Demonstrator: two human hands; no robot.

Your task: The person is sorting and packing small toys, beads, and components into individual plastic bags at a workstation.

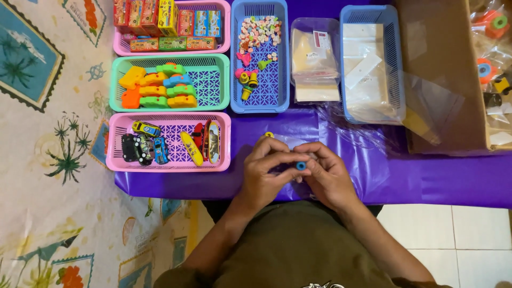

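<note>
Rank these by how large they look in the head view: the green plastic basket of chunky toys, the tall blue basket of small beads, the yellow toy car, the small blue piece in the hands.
1-2. Green plastic basket and tall blue basket: too close to rank.
3. Yellow toy car.
4. Small blue piece, pinched between both hands' fingers.

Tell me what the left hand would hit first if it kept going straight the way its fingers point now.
The left hand points right, toward the right hand, which it already meets around a small blue piece. It would press into that hand's fingers first; depth is hard to judge.
</note>
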